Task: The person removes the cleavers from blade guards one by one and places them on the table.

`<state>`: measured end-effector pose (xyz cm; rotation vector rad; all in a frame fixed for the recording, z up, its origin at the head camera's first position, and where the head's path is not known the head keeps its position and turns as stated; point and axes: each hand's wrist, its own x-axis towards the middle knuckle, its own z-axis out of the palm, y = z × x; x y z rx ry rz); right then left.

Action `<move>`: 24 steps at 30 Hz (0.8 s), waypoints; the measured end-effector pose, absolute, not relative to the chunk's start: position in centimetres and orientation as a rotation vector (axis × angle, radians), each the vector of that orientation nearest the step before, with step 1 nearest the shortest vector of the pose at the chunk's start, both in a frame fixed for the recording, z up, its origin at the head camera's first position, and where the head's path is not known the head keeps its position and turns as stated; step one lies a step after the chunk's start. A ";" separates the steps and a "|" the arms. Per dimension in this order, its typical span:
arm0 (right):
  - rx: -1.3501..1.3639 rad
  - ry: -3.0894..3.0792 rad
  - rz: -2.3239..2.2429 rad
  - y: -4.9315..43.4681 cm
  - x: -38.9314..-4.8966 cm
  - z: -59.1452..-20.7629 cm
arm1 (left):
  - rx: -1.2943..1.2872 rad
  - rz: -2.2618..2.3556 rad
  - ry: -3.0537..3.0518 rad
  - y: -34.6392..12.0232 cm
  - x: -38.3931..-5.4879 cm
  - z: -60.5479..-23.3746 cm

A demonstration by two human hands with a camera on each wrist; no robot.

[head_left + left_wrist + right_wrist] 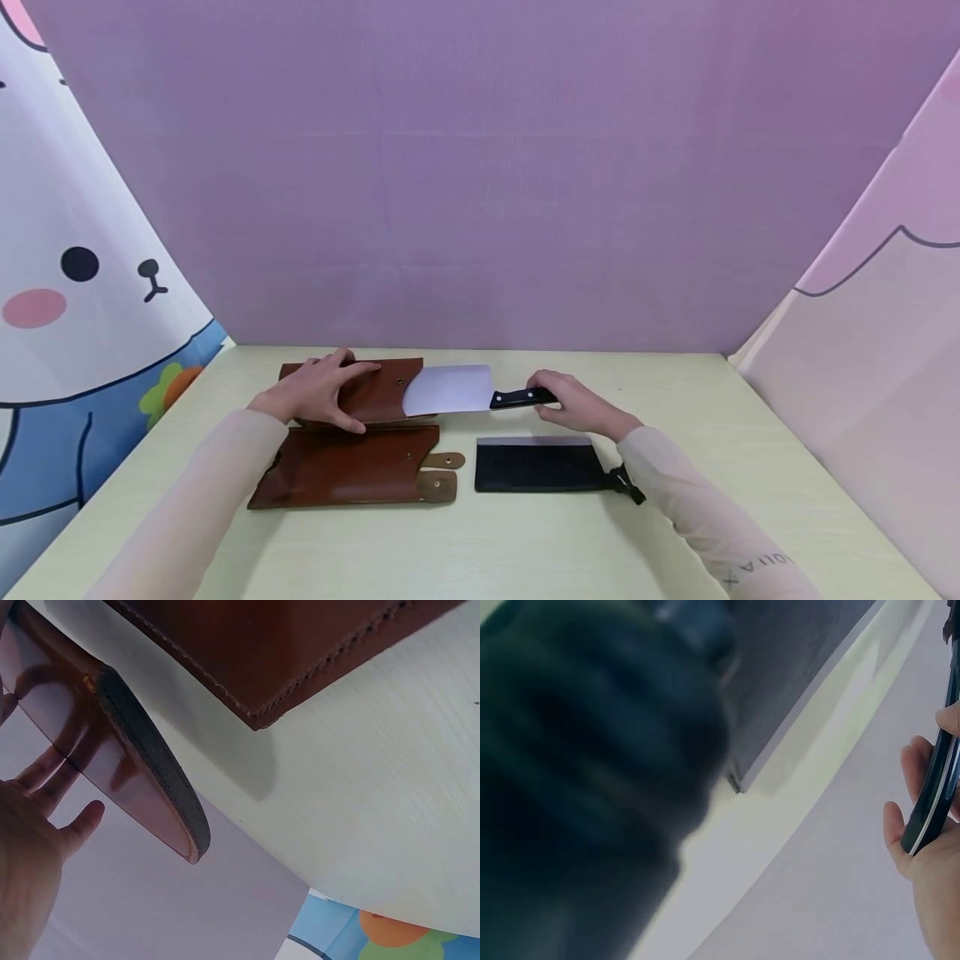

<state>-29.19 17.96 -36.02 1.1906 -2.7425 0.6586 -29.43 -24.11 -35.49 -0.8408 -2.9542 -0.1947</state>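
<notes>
My right hand (573,403) grips the black riveted handle of a cleaver (448,390). Its broad bright blade points left, with the front part inside the mouth of a brown leather knife sheath (386,385). My left hand (318,390) holds that sheath from the left, thumb at the near edge and fingers over the top. In the left wrist view, the sheath's end (154,761) tilts up off the table. The right wrist view shows fingers curled round the handle (932,799). How deep the blade sits is hidden.
A second brown leather sheath (348,468) with two snap straps lies closer to me. Right of it lies a black cleaver-shaped blade (536,467) with a pale upper edge and short dark handle. The pale table (420,550) meets a purple backdrop (480,208).
</notes>
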 end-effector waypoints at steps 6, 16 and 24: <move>1.182 -2.736 0.639 18.4 -29.1 -35.9 | -0.838 -0.183 -2.967 -24.1 -29.3 -35.3; 1.182 -2.713 0.602 19.4 -29.1 -35.9 | -0.841 -0.178 -2.963 -24.1 -29.2 -35.2; 1.174 -2.712 0.590 19.8 -28.9 -35.7 | -0.839 -0.182 -2.958 -24.2 -29.3 -35.3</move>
